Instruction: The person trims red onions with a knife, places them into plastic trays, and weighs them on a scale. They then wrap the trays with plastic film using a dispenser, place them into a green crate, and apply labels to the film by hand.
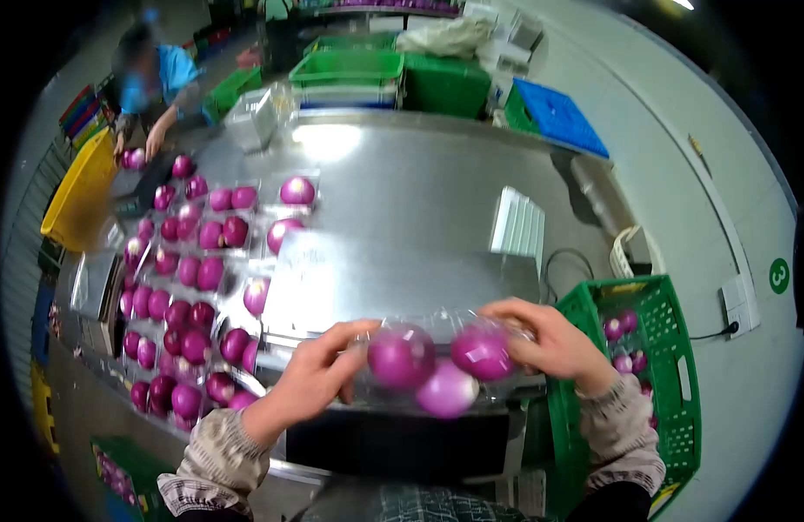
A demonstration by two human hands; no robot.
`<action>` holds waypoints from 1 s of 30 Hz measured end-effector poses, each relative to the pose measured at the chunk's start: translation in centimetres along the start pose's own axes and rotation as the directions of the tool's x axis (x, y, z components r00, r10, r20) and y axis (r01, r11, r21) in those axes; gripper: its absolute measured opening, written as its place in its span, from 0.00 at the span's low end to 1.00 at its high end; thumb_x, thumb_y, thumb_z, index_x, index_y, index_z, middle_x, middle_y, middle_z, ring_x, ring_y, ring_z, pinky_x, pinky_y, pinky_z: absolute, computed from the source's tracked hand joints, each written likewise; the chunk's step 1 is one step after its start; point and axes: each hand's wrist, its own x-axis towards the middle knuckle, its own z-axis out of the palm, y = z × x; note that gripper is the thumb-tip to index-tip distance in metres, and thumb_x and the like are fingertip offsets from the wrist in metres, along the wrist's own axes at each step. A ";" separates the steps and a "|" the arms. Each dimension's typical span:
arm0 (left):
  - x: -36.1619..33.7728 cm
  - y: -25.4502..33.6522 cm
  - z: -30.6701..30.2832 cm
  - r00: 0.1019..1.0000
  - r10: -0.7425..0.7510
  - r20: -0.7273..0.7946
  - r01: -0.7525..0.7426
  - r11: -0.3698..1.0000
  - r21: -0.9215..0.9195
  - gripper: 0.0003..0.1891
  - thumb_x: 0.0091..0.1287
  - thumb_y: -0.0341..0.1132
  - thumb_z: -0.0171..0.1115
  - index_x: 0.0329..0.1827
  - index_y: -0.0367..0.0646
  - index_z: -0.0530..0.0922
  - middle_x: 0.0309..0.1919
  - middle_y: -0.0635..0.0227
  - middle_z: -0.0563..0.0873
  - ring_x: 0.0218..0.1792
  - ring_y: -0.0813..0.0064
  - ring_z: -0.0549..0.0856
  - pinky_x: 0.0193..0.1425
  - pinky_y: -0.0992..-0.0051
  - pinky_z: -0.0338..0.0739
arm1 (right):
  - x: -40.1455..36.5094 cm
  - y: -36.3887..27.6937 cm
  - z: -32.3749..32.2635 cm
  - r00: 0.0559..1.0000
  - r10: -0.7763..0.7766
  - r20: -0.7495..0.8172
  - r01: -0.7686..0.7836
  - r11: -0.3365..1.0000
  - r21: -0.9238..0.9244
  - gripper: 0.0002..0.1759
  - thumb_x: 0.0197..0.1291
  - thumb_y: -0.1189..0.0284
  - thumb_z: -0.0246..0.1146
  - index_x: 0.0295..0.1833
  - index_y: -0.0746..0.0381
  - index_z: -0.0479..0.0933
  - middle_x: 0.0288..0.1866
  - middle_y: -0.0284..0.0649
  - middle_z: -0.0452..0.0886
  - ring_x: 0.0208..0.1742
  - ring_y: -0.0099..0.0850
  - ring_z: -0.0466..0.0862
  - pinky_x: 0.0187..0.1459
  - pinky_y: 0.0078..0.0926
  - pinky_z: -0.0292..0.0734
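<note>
Both hands grip a clear plastic pack of red onions [448, 389] above the front edge of a wrapping bench. Three onions show through the film. My left hand [319, 370] is closed on the pack's left side, and my right hand [554, 344] is closed on its right side. Beneath the pack lies a flat metal plate [393, 283]. Many more onions in clear trays [189, 326] cover the bench to the left of my left hand. Close by my right forearm stands a green crate [680, 374] with packed onions inside.
A steel table [410, 165] stretches away ahead. On it rests a white ribbed tray [517, 226]. A co-worker [163, 83] handles onions at the far left, beside a yellow tub [82, 191]. Green crates [345, 68] and a blue lid [563, 117] stand at the back.
</note>
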 end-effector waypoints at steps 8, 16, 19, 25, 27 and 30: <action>-10.4 -8.5 4.0 0.949 -0.311 0.046 0.314 0.946 -0.088 0.21 0.73 0.34 0.57 0.68 0.42 0.71 0.39 0.66 0.83 0.26 0.85 0.80 0.30 0.81 0.77 | -8.1 9.0 11.9 0.942 0.263 0.209 -0.327 0.864 0.384 0.33 0.60 0.73 0.67 0.69 0.66 0.64 0.50 0.43 0.80 0.37 0.24 0.83 0.32 0.18 0.79; -10.5 -14.3 3.9 0.902 -0.253 -0.349 0.194 0.962 -0.194 0.10 0.67 0.33 0.64 0.46 0.36 0.82 0.43 0.68 0.82 0.34 0.82 0.79 0.38 0.82 0.73 | -13.8 18.4 15.7 0.802 0.385 -0.457 -0.026 0.786 0.618 0.11 0.65 0.78 0.60 0.50 0.72 0.77 0.35 0.43 0.82 0.30 0.25 0.81 0.29 0.22 0.79; -10.5 -16.0 4.9 0.939 0.053 -0.341 -0.056 0.998 0.001 0.08 0.68 0.32 0.63 0.38 0.35 0.81 0.39 0.70 0.82 0.39 0.81 0.79 0.43 0.82 0.73 | -13.9 18.8 18.1 0.612 0.414 -0.674 0.109 0.800 0.590 0.08 0.68 0.76 0.58 0.44 0.71 0.78 0.31 0.41 0.82 0.26 0.24 0.80 0.26 0.22 0.78; -9.6 -16.2 6.8 0.835 -0.021 -0.549 -0.218 0.905 -0.366 0.09 0.74 0.32 0.55 0.34 0.41 0.72 0.23 0.77 0.74 0.21 0.89 0.71 0.24 0.84 0.66 | -9.0 16.5 18.5 0.477 0.362 -0.801 0.196 0.845 0.498 0.10 0.67 0.72 0.61 0.36 0.68 0.79 0.20 0.34 0.77 0.15 0.15 0.69 0.16 0.14 0.59; -9.9 -16.5 7.0 0.767 -0.025 -0.641 -0.259 0.902 -0.345 0.10 0.75 0.33 0.53 0.33 0.43 0.71 0.21 0.77 0.72 0.17 0.90 0.68 0.19 0.84 0.63 | -8.3 15.1 17.5 0.512 0.339 -0.789 0.180 0.856 0.485 0.10 0.66 0.72 0.62 0.36 0.68 0.80 0.19 0.32 0.77 0.15 0.15 0.69 0.17 0.14 0.59; -15.5 -12.8 5.4 0.676 -0.146 -0.723 -0.076 0.961 -0.265 0.11 0.74 0.33 0.54 0.30 0.43 0.69 0.15 0.77 0.69 0.14 0.89 0.66 0.15 0.85 0.59 | -14.8 18.2 16.6 0.530 0.430 -0.731 0.005 0.860 0.510 0.10 0.66 0.72 0.62 0.35 0.68 0.80 0.19 0.31 0.76 0.17 0.17 0.71 0.19 0.17 0.61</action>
